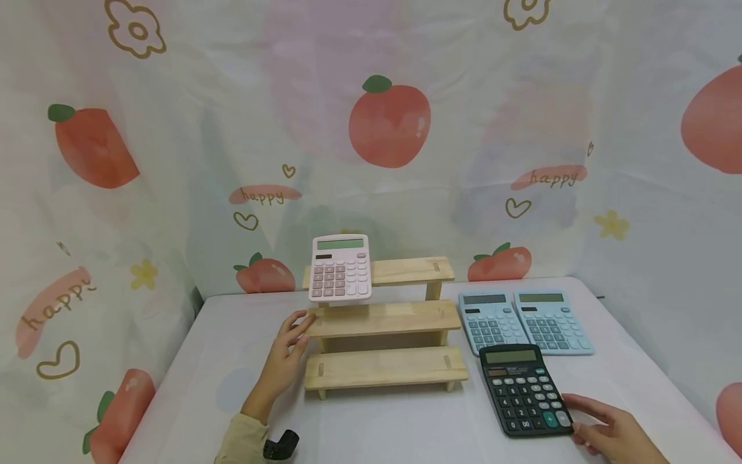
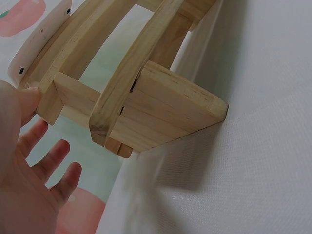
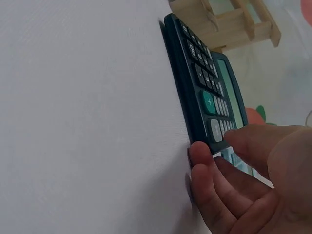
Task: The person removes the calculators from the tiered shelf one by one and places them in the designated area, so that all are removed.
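Note:
A three-tier wooden display rack stands on the white-covered table. My left hand holds the left end of its middle shelf with thumb and fingertips; in the left wrist view the other fingers spread loosely beside the wood. On the top tier a pink calculator leans back, its keys facing me. Right of the rack, my right hand pinches the near right corner of a black calculator. The right wrist view shows the thumb over that corner and fingertips at its side edge.
Two light-blue calculators lie side by side behind the black one, which overlaps the left of them in the head view. A patterned cloth backdrop with printed fruit encloses the table at the back and sides.

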Motion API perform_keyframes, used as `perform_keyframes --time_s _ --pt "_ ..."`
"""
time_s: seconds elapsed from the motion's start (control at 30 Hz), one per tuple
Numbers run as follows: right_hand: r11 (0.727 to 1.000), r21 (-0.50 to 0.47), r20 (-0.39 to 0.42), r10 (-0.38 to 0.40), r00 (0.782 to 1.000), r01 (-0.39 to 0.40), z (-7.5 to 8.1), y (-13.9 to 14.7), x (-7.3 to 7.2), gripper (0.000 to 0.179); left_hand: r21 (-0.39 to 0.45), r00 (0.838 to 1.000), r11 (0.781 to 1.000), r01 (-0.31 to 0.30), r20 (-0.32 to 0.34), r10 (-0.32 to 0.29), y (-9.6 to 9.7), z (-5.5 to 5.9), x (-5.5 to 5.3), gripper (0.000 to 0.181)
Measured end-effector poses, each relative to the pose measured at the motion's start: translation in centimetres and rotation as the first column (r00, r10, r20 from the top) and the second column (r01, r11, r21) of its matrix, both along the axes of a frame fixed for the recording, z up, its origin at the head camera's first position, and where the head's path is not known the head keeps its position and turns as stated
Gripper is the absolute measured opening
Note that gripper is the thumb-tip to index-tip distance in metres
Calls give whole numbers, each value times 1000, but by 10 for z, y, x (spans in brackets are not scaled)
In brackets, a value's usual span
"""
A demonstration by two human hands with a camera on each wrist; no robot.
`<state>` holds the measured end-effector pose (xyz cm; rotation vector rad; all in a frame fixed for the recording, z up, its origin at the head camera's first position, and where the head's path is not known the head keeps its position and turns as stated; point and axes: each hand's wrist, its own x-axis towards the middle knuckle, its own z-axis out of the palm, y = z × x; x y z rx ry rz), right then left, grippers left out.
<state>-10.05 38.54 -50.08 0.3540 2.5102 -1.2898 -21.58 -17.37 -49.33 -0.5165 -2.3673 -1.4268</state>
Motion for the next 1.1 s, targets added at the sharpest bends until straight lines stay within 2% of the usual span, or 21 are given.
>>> perform_keyframes --time_s 0.17,0.37,0.63,0.8,0.9,1.1 --pt "997 74 -18 28 999 -26 8 6 -1 54 -2 1000 1000 -6 6 6 0 0 0 39" --pt "987 141 -97 85 992 -71 21 9 -4 54 -3 1000 1000 -7 9 7 2 2 0 39" --pt "978 196 -180 113 977 -76 36 -2 -10 55 -7 1000 1000 -16 -14 15 1 -1 -1 38" --pt "972 228 -265 117 957 -56 46 -17 -12 46 0 1000 1000 -7 -7 7 1 -2 -1 39" --pt "975 215 -305 123 944 -58 52 -27 -12 42 4 1000 1000 3 -11 -3 2 -1 -1 39" --pt "979 171 -397 173 902 -112 59 -47 -20 40 9 1000 1000 0 -17 0 0 -1 0 39"
